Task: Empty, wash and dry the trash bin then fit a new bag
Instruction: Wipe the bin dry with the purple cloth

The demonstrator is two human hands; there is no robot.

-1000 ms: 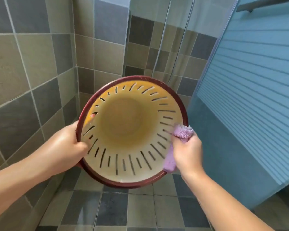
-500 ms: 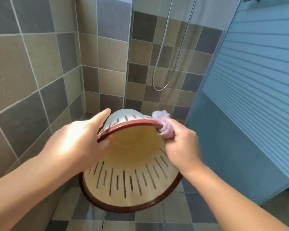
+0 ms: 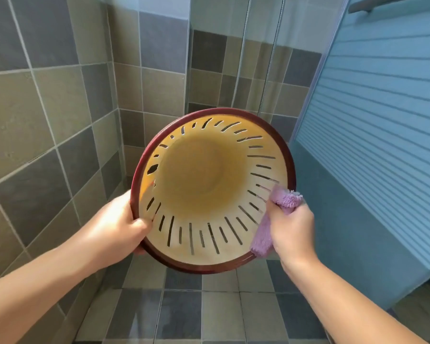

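A cream plastic trash bin [image 3: 204,184] with slotted sides and a dark red rim is held up in the air, its open mouth facing me. Nothing lies inside it. My left hand [image 3: 119,224] grips the rim at the lower left, thumb over the inner edge. My right hand [image 3: 292,228] holds a bunched purple cloth [image 3: 271,224] against the inside wall at the lower right, by the rim.
I stand in a tiled shower corner with grey and beige wall tiles [image 3: 47,115] on the left and back. A shower hose [image 3: 271,58] hangs behind a glass panel. A blue frosted door [image 3: 382,120] closes off the right side. Tiled floor [image 3: 184,306] lies below.
Half a second ago the bin was tipped with its mouth downward and the cloth at its upper rim. Now its mouth faces me again and the cloth sits at the lower right inside wall.
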